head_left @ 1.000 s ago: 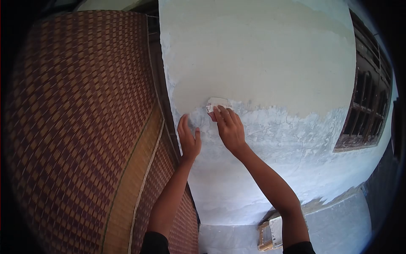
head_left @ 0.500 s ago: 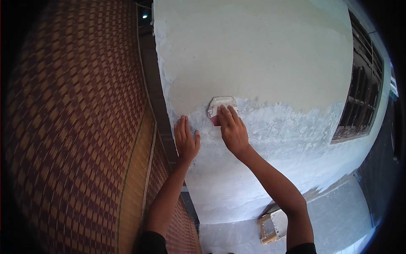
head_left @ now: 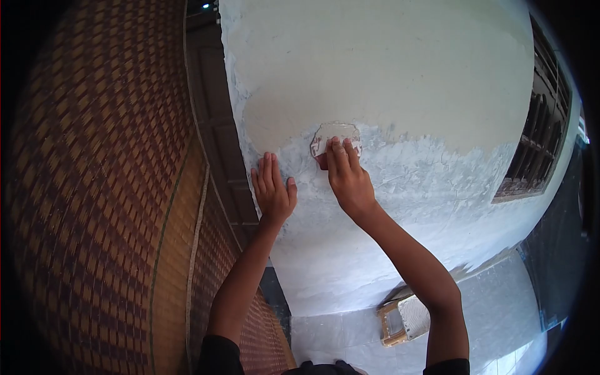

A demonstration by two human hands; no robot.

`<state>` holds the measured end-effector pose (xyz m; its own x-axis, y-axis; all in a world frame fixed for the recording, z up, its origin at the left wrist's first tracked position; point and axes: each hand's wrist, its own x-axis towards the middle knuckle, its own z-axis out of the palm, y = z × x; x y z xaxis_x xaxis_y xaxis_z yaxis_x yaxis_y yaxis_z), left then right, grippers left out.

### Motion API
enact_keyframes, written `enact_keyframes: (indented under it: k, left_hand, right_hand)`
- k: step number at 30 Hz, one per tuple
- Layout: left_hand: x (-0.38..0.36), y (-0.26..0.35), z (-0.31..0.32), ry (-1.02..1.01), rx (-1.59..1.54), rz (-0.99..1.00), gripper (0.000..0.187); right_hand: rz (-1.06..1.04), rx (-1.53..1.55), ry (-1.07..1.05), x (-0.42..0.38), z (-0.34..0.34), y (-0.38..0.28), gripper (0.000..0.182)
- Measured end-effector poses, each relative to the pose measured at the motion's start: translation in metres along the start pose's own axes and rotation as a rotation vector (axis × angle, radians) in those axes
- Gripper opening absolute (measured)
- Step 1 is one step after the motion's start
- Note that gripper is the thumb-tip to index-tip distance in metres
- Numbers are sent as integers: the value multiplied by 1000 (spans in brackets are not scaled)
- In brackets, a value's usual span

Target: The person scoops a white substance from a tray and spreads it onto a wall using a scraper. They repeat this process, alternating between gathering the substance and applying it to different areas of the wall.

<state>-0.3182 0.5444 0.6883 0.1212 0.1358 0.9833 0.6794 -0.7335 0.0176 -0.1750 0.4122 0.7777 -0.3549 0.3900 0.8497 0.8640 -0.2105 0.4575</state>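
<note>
My right hand (head_left: pixel 351 187) grips a putty scraper (head_left: pixel 336 132) and presses its wide face, smeared with pale putty, against the wall (head_left: pixel 387 81). A reddish-brown part of the scraper shows beside my fingers; the thumb is hidden. To the left, my left hand (head_left: pixel 274 190) rests flat on the wall near its vertical edge, fingers extended and holding nothing. Above the scraper the wall has a smooth beige-grey coat. Below that ragged boundary lies a patchy white-blue surface (head_left: pixel 412 181).
A woven brown-and-tan mat panel (head_left: pixel 106 175) rises close on the left, with a dark door (head_left: pixel 219 119) behind it. At right is a barred window (head_left: pixel 537 131). A small stool (head_left: pixel 406 320) stands on the grey tiled floor (head_left: pixel 337 334) below.
The camera view has shifted, so the wall sits higher in the picture. The scraper appears slightly farther right and turned, showing more of its face. My left hand stays near the wall's edge.
</note>
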Motion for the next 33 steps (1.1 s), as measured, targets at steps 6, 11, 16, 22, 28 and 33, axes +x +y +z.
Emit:
enact_keyframes:
  k: [6,11,16,22,28,33]
  left_hand:
    - [1,-3,-2,12,-2,13,62]
    - [1,-7,-4,31,2,34,62]
    - [3,-5,-7,30,-18,36,62]
    - [2,-5,-8,33,-12,45,63]
    - [2,-4,-9,8,-13,41,64]
    - [5,4,-15,-26,-39,10,66]
  right_hand:
    - [-1,9,-13,7,-6,-1,32]
    - [3,50,-45,17,-20,0,29]
    - [60,279,-233,27,-35,7,25]
    - [-10,221,-157,24,-32,8,14]
    - [-58,92,-156,-5,-16,-1,32]
    - [-63,74,-123,-37,1,-12,42]
